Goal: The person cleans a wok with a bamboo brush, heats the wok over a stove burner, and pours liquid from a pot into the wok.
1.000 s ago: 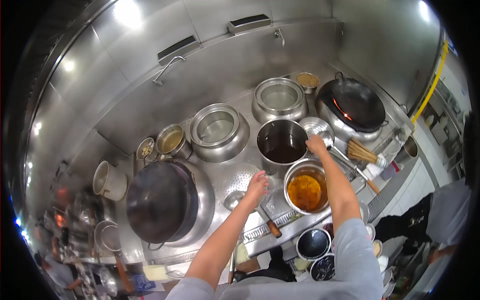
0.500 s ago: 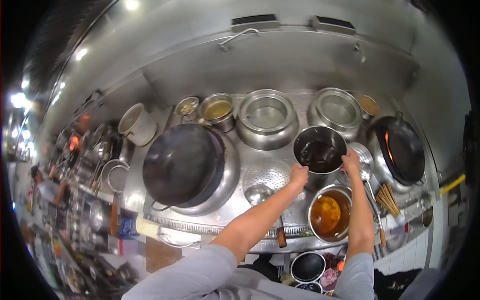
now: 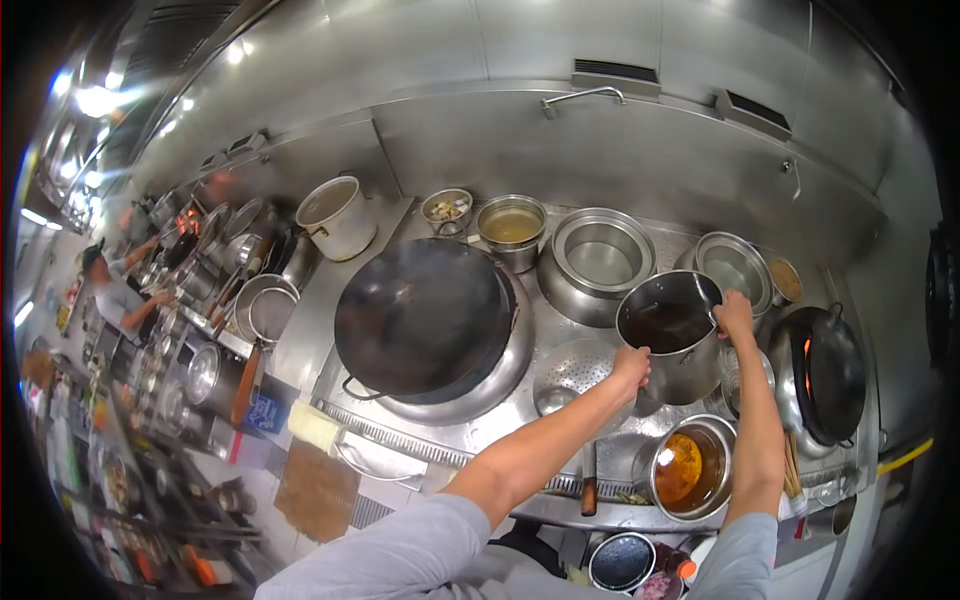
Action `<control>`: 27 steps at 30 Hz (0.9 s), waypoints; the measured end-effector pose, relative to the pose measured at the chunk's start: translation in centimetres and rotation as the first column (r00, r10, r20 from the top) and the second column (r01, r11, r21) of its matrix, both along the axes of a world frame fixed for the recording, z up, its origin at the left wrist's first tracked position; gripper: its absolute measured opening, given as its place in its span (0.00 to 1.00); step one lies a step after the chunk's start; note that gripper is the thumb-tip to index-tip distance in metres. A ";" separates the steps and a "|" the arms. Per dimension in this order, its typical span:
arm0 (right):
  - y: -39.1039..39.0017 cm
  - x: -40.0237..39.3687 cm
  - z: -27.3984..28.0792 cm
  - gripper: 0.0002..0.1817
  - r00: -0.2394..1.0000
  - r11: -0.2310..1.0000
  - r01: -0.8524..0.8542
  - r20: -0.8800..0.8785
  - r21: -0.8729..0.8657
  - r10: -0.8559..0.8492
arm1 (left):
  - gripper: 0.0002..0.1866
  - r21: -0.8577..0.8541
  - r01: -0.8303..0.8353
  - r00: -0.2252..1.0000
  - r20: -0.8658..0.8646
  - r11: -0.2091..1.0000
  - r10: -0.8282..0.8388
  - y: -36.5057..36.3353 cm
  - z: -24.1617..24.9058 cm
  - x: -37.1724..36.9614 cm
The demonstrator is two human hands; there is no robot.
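Note:
Both of my hands hold a deep steel pot (image 3: 690,375) with dark liquid inside. My left hand (image 3: 632,368) has its fingers closed at the pot's left side, and my right hand (image 3: 734,314) grips the right side near the rim. Below the pot, close to my right forearm, stands a smaller pot of orange-brown liquid (image 3: 684,470). A perforated strainer (image 3: 575,372) lies to the left, partly behind my left hand, with a wooden-handled ladle (image 3: 589,488) by it. Behind the held pot are two wide steel pots (image 3: 603,250) (image 3: 735,262) of cloudy liquid.
A large black wok (image 3: 420,310) sits on the left burner, another wok (image 3: 835,375) at the right beside a flame. A tall pot (image 3: 338,218) and smaller containers line the back. Further left, a person (image 3: 120,300) stands among cookware.
The view has swung left, so the stove appears further right. The pot is still in both hands and looks more tilted, with its side more visible.

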State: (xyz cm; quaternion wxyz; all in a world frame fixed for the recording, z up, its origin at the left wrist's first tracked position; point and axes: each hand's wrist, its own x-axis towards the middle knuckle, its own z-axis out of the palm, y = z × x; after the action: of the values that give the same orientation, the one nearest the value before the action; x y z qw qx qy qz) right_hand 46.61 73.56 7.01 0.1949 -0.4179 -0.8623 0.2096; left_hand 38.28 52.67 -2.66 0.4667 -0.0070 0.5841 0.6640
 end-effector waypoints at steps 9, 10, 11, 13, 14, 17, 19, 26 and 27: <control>-8.4 -4.7 10.4 0.06 0.997 0.998 -0.060 0.057 0.028 0.058 | 0.11 0.128 -0.093 0.989 -0.100 0.987 0.106 -8.5 8.4 -2.2; -9.6 -5.4 10.9 0.07 0.997 0.998 -0.069 0.040 -0.013 0.070 | 0.11 0.135 -0.150 0.979 -0.119 0.980 0.166 -9.3 8.4 -2.7; -10.6 -6.1 11.1 0.07 0.996 0.995 -0.081 0.021 -0.056 0.082 | 0.11 0.140 -0.150 0.979 -0.114 0.979 0.167 -10.5 9.0 -3.0; -12.6 -7.8 10.9 0.07 0.995 0.994 -0.097 0.001 -0.041 0.097 | 0.11 0.130 -0.188 0.967 -0.147 0.974 0.207 -13.6 9.7 -4.3; -13.9 -8.9 10.9 0.07 0.994 0.992 -0.106 0.016 -0.067 0.107 | 0.12 0.134 -0.174 0.969 -0.153 0.976 0.194 -15.2 9.9 -5.0; -18.1 -11.5 11.3 0.06 0.992 0.991 -0.112 0.047 -0.076 0.116 | 0.12 0.122 -0.203 0.969 -0.118 0.972 0.217 -19.7 9.8 -6.6; -21.2 -13.1 11.3 0.05 0.973 0.988 -0.156 0.173 0.010 0.152 | 0.11 0.121 -0.173 0.978 -0.096 0.977 0.185 -22.5 9.1 -8.1; -31.6 -16.7 12.1 0.10 0.968 0.988 -0.117 0.234 0.105 0.090 | 0.08 0.304 -0.207 0.929 0.358 0.930 0.090 -30.2 5.7 -10.7; -32.4 -17.1 12.0 0.10 0.969 0.989 -0.100 0.235 0.109 0.072 | 0.08 0.308 -0.191 0.931 0.358 0.932 0.072 -30.9 4.9 -10.8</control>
State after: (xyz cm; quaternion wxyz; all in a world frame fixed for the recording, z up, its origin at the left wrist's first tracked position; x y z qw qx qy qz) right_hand 29.47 41.13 18.97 0.1093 -0.3891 -0.9073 0.1157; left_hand 27.46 21.78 2.26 0.5087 -0.0815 0.3701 0.7731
